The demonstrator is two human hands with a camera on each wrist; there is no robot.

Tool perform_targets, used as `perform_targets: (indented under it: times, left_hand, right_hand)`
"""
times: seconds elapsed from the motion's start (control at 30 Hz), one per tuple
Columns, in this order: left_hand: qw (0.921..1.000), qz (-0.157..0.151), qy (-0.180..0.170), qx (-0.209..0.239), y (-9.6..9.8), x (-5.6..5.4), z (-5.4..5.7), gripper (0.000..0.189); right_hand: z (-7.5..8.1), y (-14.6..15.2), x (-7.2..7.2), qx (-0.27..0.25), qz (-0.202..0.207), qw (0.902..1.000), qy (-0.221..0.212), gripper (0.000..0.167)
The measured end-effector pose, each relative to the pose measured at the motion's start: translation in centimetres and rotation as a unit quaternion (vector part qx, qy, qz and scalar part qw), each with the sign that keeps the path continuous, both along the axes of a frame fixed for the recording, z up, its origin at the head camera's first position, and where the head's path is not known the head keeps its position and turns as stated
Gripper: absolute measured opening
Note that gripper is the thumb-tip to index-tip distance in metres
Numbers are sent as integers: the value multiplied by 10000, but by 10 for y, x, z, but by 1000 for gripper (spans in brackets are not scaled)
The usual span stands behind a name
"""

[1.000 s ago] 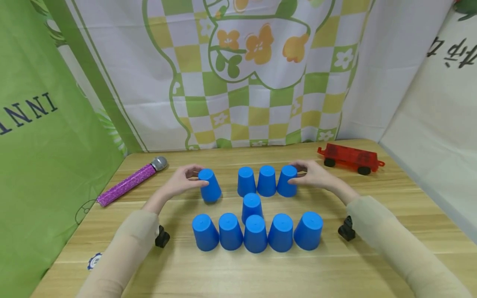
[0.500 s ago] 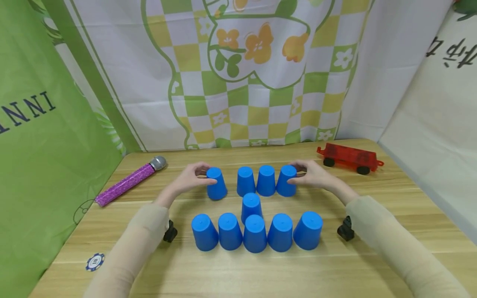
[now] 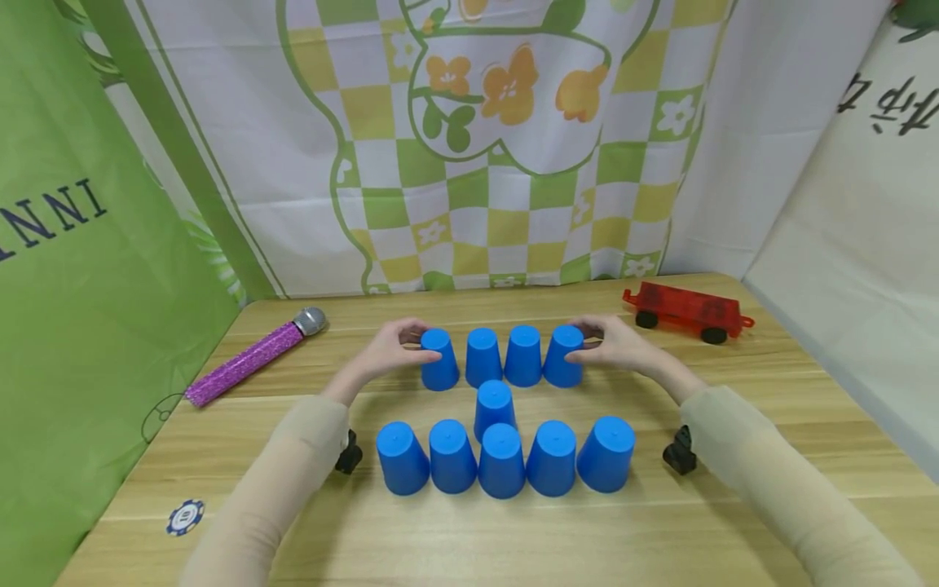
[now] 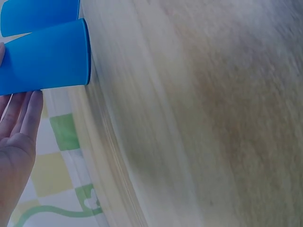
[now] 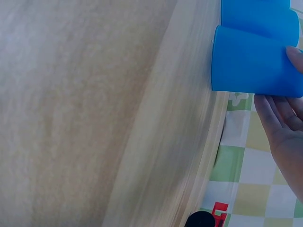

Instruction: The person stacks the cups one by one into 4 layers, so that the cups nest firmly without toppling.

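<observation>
In the head view, my left hand (image 3: 392, 349) holds an upside-down blue cup (image 3: 440, 363) at the left end of the back row, thumb in front and fingers behind. My right hand (image 3: 618, 349) grips the right-end blue cup (image 3: 563, 359) of that row the same way. Two more blue cups stand between them, one of them the inner left cup (image 3: 483, 360). Each wrist view shows a held cup, the left cup (image 4: 47, 59) and the right cup (image 5: 255, 64), with thumb and fingers on opposite sides.
A single blue cup (image 3: 495, 408) stands behind the middle of a front row of several blue cups (image 3: 553, 461). A purple glitter microphone (image 3: 253, 359) lies at left, a poker chip (image 3: 185, 517) nearer. A red toy wagon (image 3: 688, 311) sits at back right on the wooden table (image 3: 469, 542).
My left hand has slid its cup rightward, close to the other back-row cups. My right hand has stayed at its cup.
</observation>
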State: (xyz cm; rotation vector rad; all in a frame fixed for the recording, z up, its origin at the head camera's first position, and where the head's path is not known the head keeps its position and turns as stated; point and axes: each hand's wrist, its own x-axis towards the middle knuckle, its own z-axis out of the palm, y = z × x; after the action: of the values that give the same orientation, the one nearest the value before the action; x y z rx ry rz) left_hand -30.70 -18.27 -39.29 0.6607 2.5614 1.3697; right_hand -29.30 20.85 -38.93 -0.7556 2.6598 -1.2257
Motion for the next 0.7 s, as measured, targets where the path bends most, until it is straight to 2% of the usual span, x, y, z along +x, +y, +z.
perform_targets:
  times: [0.7]
  left_hand:
    - [10000, 37, -63, -20, 10, 6, 1, 50]
  right_hand:
    - [0, -1, 1, -47, -45, 10000, -73, 54]
